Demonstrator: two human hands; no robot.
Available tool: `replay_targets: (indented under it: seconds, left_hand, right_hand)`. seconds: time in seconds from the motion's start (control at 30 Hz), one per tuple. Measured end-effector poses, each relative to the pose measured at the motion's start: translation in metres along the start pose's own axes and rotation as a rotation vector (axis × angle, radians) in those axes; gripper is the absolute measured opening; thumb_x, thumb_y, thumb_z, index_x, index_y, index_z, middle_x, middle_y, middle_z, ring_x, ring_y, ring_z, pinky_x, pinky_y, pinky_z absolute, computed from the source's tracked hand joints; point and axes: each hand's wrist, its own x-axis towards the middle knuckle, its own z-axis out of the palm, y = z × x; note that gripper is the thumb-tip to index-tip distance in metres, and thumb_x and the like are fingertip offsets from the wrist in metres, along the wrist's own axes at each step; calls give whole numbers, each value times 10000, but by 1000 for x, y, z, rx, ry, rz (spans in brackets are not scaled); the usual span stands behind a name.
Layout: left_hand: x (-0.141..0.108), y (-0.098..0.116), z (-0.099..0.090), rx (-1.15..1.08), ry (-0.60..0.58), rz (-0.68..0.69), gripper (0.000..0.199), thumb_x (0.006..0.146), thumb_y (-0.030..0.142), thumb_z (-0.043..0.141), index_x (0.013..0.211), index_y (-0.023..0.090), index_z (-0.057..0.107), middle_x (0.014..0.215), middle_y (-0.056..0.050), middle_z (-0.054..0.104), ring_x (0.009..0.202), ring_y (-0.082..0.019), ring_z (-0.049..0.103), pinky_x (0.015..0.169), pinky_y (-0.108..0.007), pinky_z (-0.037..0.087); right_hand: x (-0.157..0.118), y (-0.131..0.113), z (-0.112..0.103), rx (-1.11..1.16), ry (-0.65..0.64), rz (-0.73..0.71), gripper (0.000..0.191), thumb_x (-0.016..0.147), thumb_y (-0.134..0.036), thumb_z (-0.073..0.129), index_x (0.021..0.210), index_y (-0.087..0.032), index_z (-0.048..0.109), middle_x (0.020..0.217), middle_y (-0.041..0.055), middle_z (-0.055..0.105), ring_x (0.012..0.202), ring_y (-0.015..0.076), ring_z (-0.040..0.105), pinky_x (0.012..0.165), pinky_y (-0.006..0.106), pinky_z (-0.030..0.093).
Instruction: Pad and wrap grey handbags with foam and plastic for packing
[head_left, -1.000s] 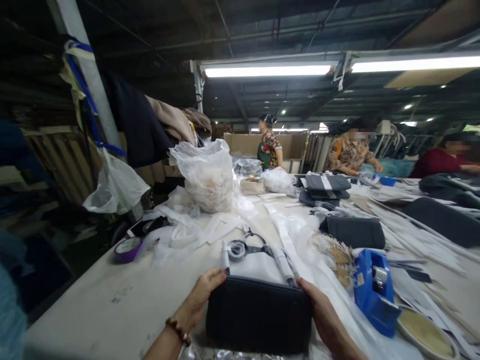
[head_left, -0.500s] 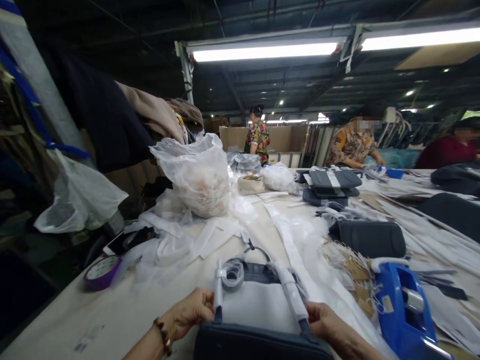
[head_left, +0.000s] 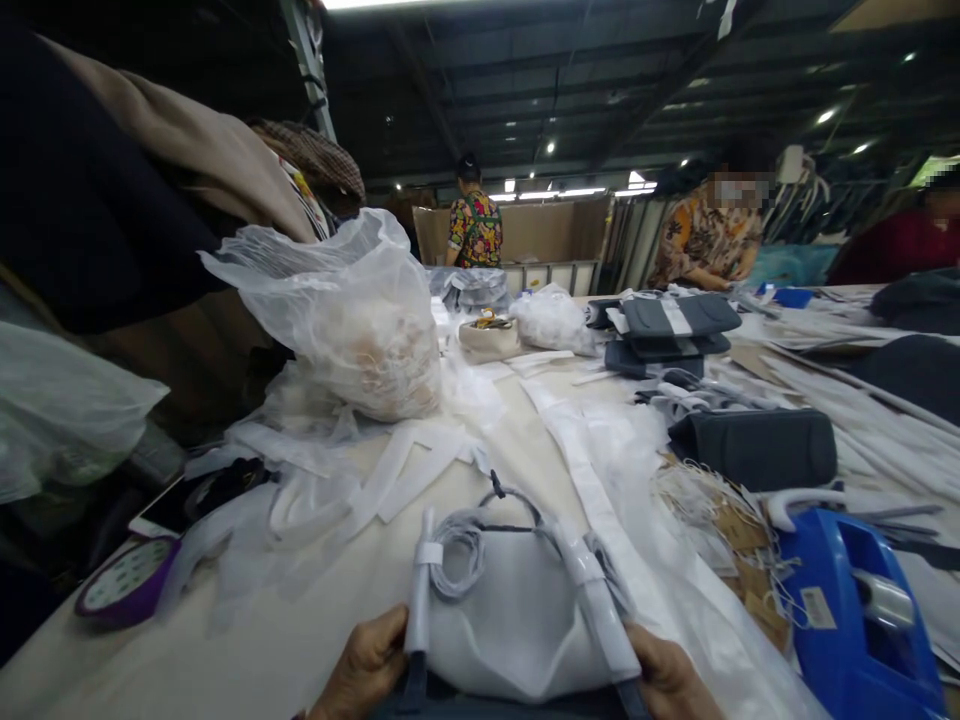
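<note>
Gripping both wrapped straps [head_left: 600,610], hands [head_left: 367,662] apart.

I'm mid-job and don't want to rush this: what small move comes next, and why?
I'd probably keep the right hand on the right white-wrapped strap and use the left hand to smooth the soft white sheet. It bulges in folds between the straps, while both hands sit at the straps' lower ends.

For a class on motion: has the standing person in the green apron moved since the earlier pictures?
Yes: the person has moved left against the cardboard panel behind.
</note>
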Motion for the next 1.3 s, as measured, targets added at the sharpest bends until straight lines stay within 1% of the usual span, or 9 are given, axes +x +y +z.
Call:
replay_targets:
  seconds: [0.17, 0.3, 0.43, 0.57, 0.67, 0.83, 0.9, 1.13, 1.3]
  left_hand:
    - [-5, 49, -9, -165, -280, -57, 348, 631, 291, 688, 959, 194, 629, 810, 3, 632, 860, -204, 550, 848, -301, 422]
    - [-7, 80, -10, -250, -329, -116, 267, 639, 254, 694, 885, 152, 675, 789, -1, 638, 816, -185, 550, 809, -280, 417]
    - [-12, 59, -5, -365, -218, -249, 242, 556, 235, 743, 756, 111, 686, 700, -9, 632, 700, -163, 541, 690, -258, 409]
    - [-17, 40, -7, -333, -244, -262, 204, 539, 210, 744, 702, 118, 664, 611, 26, 586, 599, -128, 492, 601, -238, 375]
    - [-20, 45, -12, -321, -307, -211, 162, 564, 230, 737, 649, 123, 650, 584, 35, 561, 614, -129, 489, 621, -235, 376]
    - [-22, 54, -13, -372, -300, -79, 324, 679, 396, 698, 893, 156, 660, 718, 18, 612, 728, -142, 527, 709, -243, 379]
    - [-23, 52, -11, -372, -264, -77, 326, 707, 432, 677, 860, 145, 662, 733, 12, 621, 699, -128, 510, 677, -232, 364]
    - [-25, 46, -13, -350, -232, -124, 270, 598, 384, 734, 604, 135, 631, 621, 19, 591, 648, -137, 487, 660, -251, 340]
    - [-30, 47, -15, -362, -259, -104, 274, 601, 389, 697, 535, 151, 580, 667, -19, 623, 763, -195, 543, 779, -305, 366]
  right_hand:
    - [-11, -38, 2, 72, -276, 222, 154, 526, -241, 700, 663, -172, 709, 660, -12, 636, 681, 181, 557, 613, 245, 403]
    - [-8, -35, 10, 135, -100, 320, 164, 510, -292, 728, 608, -169, 684, 525, -36, 574, 537, 129, 494, 569, 244, 381]
    - [-6, -13, 14, 206, 43, 310, 197, 437, -260, 760, 558, -180, 628, 495, -49, 562, 495, 122, 475, 528, 244, 365]
    - [-15, -9, 12, 217, -44, 214, 149, 496, -223, 725, 621, -176, 658, 548, -45, 572, 527, 120, 466, 520, 233, 354]
    - [-23, -22, 11, 209, -166, 101, 87, 571, -195, 693, 652, -169, 674, 602, -35, 596, 572, 128, 493, 556, 235, 375]
    - [-32, -64, 7, 194, -355, 141, 124, 630, -190, 665, 752, -179, 682, 686, -16, 637, 707, 177, 580, 703, 286, 432]
    - [-34, -75, 5, 200, -399, 145, 126, 639, -193, 646, 756, -162, 680, 687, -10, 637, 704, 175, 584, 724, 294, 428]
    - [-30, -47, 16, 218, -83, 156, 91, 544, -188, 639, 588, -161, 563, 490, -80, 491, 466, 69, 359, 482, 211, 245]
    - [-32, -28, 17, 202, -35, 74, 197, 533, -211, 641, 519, -182, 447, 485, -76, 459, 491, 77, 335, 498, 221, 247]
